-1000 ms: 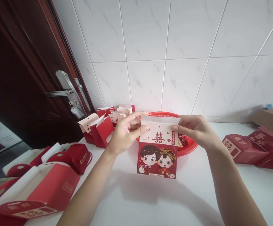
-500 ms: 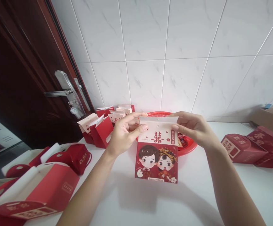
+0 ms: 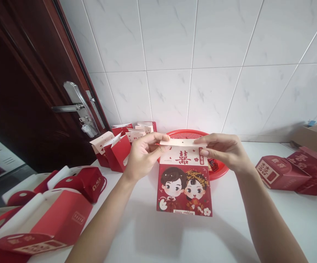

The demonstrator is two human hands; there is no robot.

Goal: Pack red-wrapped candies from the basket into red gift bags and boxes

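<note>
A red and cream paper gift bag (image 3: 184,190), printed with a cartoon couple and "happy wedding", hangs above the white table. My left hand (image 3: 146,153) pinches its upper left edge between thumb and fingers. At the upper right edge, my right hand (image 3: 224,149) grips it the same way. The cream top flap is bent over toward me along a crease, showing a small hole in its middle. Behind the bag stands a red plastic basket (image 3: 187,132), partly hidden, with small red wrapped packets (image 3: 213,166) inside.
Several small red and cream bags (image 3: 120,151) stand by the wall, left of the basket. Open red boxes (image 3: 57,219) fill the near left. More red boxes (image 3: 282,175) and a cardboard box (image 3: 308,137) sit at right. A dark door (image 3: 24,73) is at left.
The bag's top flap has folded over toward me, and the front panel now faces the camera more squarely. Both hands keep hold of the top corners.
</note>
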